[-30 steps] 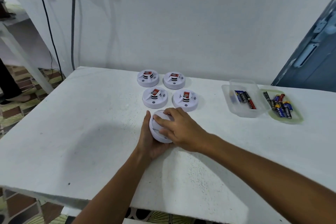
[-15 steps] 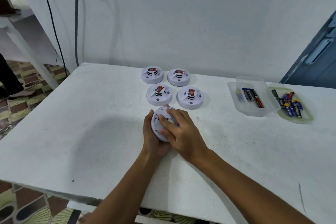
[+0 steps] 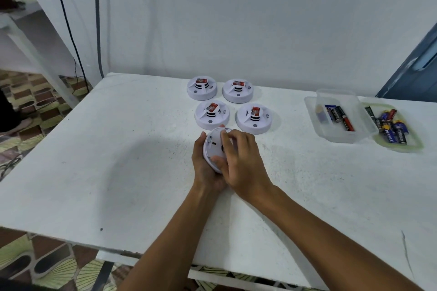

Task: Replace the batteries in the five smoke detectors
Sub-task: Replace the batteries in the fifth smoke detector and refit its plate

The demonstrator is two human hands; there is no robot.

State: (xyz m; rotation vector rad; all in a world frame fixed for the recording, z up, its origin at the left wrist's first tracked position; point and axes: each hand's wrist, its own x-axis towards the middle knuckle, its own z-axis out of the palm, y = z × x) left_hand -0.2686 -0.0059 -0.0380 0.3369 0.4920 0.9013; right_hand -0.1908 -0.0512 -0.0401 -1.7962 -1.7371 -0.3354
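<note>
A white round smoke detector [image 3: 214, 145] is tilted on edge above the table's middle, its back turned towards me. My left hand [image 3: 203, 168] cups it from below and behind. My right hand [image 3: 241, 160] lies over its back, fingers curled on the rim and thumb against the lower edge. Several more white detectors stand face up behind it in two rows, each with a red label: back left [image 3: 201, 88], back right [image 3: 237, 91], front left [image 3: 212, 114] and front right [image 3: 253, 119].
A clear plastic box [image 3: 340, 116] with a few batteries stands at the right, beside a green-rimmed lid [image 3: 399, 129] holding several more. The white table [image 3: 118, 160] ends close to my body. Cables hang down the wall at the back left. A blue door is at the far right.
The detector has been tipped up further on edge, so more of its back shows. My right fingers have shifted across the back towards the rim. The view has moved slightly.
</note>
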